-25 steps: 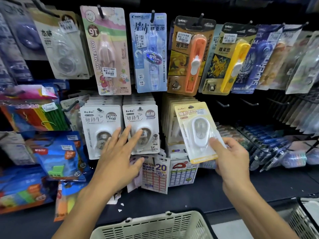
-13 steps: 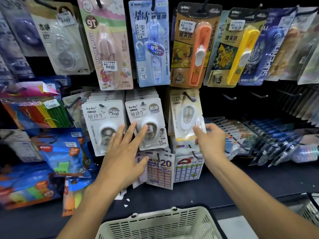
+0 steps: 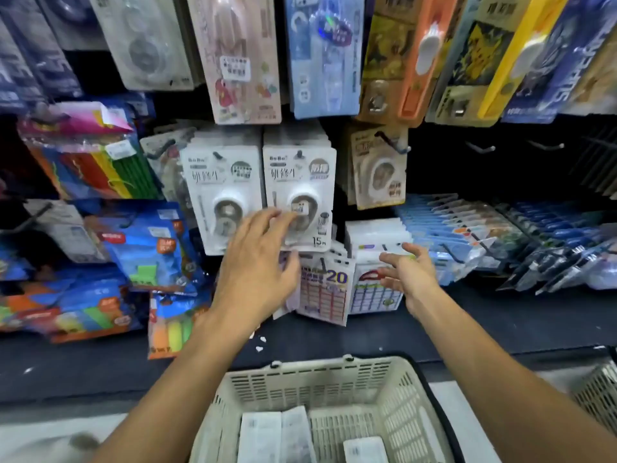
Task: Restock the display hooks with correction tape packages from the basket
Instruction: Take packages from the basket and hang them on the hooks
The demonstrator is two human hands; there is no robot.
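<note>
A yellow-carded correction tape package [image 3: 379, 168] hangs on a display hook [image 3: 389, 142], free of both hands. My right hand [image 3: 407, 272] hovers below it with loose, spread fingers and holds nothing. My left hand [image 3: 258, 262] has straight fingers that touch the front of the white correction tape packages [image 3: 298, 182] on the neighbouring hook. A second white stack [image 3: 222, 185] hangs just left. The cream plastic basket [image 3: 334, 375] sits below the shelf with a few white packages [image 3: 277, 436] lying inside.
Larger blister packs [image 3: 243, 58] hang in the top row. Empty hooks [image 3: 480, 148] stick out to the right of the yellow package. Sticker sheets [image 3: 327, 292] hang under the hands. Coloured stationery packs [image 3: 147, 245] fill the left, and a second basket [image 3: 597, 389] shows at the right edge.
My right hand carried the yellow package up to the hook, left it hanging there and dropped away empty. The view tilted down, showing the basket's inside. My left hand stayed on the white stack.
</note>
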